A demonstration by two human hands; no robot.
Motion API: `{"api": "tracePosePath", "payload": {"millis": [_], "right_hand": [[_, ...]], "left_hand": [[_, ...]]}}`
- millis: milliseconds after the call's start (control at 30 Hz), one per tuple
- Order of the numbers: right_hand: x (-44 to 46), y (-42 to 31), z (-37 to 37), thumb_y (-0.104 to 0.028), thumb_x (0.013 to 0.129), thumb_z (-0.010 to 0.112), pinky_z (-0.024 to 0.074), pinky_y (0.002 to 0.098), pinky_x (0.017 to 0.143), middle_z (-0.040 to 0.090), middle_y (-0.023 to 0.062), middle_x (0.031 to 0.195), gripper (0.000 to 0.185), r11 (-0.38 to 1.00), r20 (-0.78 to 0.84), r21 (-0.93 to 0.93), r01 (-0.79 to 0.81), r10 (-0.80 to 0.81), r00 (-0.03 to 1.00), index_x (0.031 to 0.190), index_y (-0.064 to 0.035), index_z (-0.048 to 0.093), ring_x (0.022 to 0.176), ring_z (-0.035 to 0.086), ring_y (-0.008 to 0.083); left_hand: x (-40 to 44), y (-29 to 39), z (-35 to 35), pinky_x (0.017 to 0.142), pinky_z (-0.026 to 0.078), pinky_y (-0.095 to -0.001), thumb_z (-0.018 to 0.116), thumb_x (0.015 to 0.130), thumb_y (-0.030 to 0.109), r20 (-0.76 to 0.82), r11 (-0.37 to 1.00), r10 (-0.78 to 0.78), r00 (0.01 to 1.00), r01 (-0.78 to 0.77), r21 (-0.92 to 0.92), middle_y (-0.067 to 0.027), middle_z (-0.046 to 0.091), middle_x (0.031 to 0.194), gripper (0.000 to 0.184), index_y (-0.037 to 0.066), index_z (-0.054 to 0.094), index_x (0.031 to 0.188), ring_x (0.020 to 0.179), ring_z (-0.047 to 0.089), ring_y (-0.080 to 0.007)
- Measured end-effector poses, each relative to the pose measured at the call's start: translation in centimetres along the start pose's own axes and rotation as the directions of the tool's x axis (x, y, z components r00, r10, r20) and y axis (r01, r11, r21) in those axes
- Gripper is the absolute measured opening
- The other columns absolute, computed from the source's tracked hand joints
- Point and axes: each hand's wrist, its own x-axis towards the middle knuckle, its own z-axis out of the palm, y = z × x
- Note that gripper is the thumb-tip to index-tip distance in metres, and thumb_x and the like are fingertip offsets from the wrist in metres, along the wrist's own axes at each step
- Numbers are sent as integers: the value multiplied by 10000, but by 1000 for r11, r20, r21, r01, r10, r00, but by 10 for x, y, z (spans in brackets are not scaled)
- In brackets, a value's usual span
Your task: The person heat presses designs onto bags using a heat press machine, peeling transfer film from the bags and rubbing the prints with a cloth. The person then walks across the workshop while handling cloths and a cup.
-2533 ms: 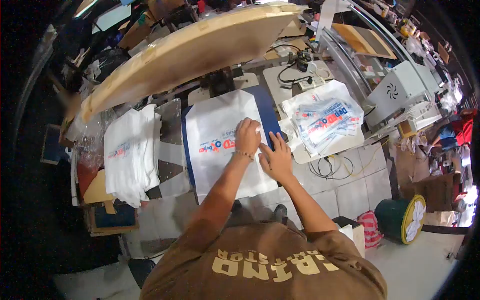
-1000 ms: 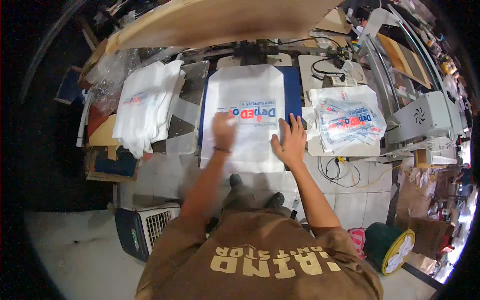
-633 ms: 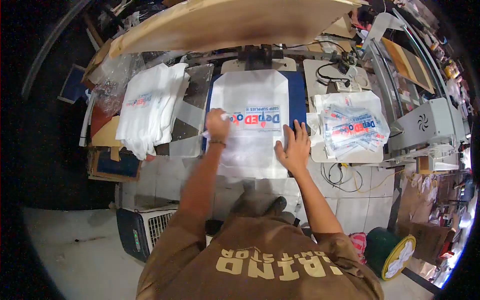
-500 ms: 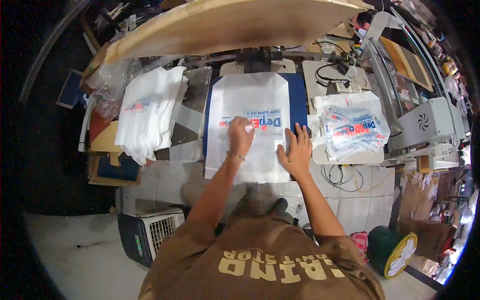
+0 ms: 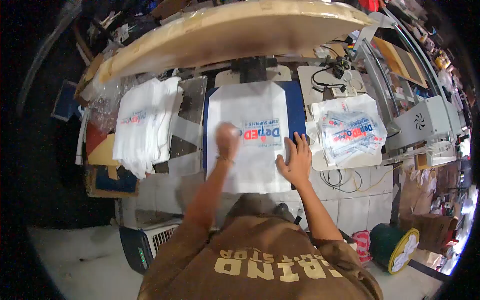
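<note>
A white bag (image 5: 250, 172) with a red and blue DepED print (image 5: 265, 132) lies flat on a dark blue board (image 5: 295, 105) in front of me. My left hand (image 5: 227, 139), smeared by motion, is closed in a fist over the left part of the print. Something small and pale may be in it, but I cannot make it out. My right hand (image 5: 296, 162) rests palm down at the bag's right edge, partly on the blue board. Its fingers are spread and hold nothing.
A pile of white printed bags (image 5: 145, 125) lies on the left. To the right, printed clear sheets (image 5: 352, 132) are heaped on a pale platen (image 5: 367, 159). A large padded panel (image 5: 235, 37) spans the back. Cables and a grey machine housing (image 5: 422, 122) are at right.
My left hand has moved left across the print, uncovering more of its lettering. My right hand stays at the bag's right edge. The camera view has shifted slightly.
</note>
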Motion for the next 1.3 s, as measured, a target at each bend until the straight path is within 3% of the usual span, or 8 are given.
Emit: {"api": "tracePosePath", "payload": {"millis": [233,300,767,833,967,1067,1167,1300], "right_hand": [[0,-3,-4,-298,758,663,288,530,1094,412,193,1460,602,1000,7,-9,-20,20,1000,1309,-87,543,1388,322,405],[2,-2,-5,-303,755,663,291,529,1092,416,190,1456,618,999,16,-32,-13,14,1000,1322,-96,529,1388,328,400],[0,-1,-2,-325,748,650,304,526,1074,411,177,1468,597,999,16,-13,-43,43,999,1283,-78,555,1393,321,392],[-1,0,-3,-325,745,651,306,528,1070,413,176,1466,596,999,39,-25,-36,37,999,1279,-76,557,1390,324,393],[1,-3,-1,-323,740,651,314,538,1056,422,176,1455,594,999,15,-27,-38,39,999,1274,-78,560,1385,330,391],[4,-5,-3,-319,738,654,324,540,1047,425,173,1452,587,998,3,-46,-41,41,999,1266,-79,568,1381,338,390],[-1,-5,2,-313,739,661,334,534,1046,425,170,1455,582,998,13,-41,-38,39,999,1264,-79,573,1378,345,391],[-2,2,-1,-308,734,689,347,508,1056,438,168,1459,597,999,-11,-46,-21,21,1000,1279,-92,575,1374,371,393]], "left_hand": [[23,63,29,798,477,-449,732,641,-34,119,990,-95,988,106,-90,-163,610,880,203,26,598,781,912,588,-376],[14,105,42,792,473,-451,703,678,-17,165,966,132,977,-90,-241,-167,602,865,150,20,608,789,896,583,-373],[31,100,66,843,473,-447,719,676,29,256,974,109,961,-52,-221,-167,610,906,173,33,628,823,916,581,-377],[20,74,56,811,467,-455,711,670,9,62,966,207,976,-194,-169,-169,600,878,174,29,612,811,892,576,-373],[30,-1,0,824,465,-449,702,668,-10,183,998,-42,982,52,-46,-169,602,879,177,22,617,819,900,576,-380],[25,32,28,809,461,-451,701,657,-16,73,993,49,996,-41,-109,-166,585,853,167,23,596,781,873,573,-365],[29,108,49,883,448,-464,695,651,12,250,954,184,951,-112,-276,-169,616,931,235,26,609,869,962,570,-384],[16,43,45,832,445,-472,604,667,-41,71,945,228,971,-204,-254,-169,582,846,182,26,582,835,875,554,-387]]}}
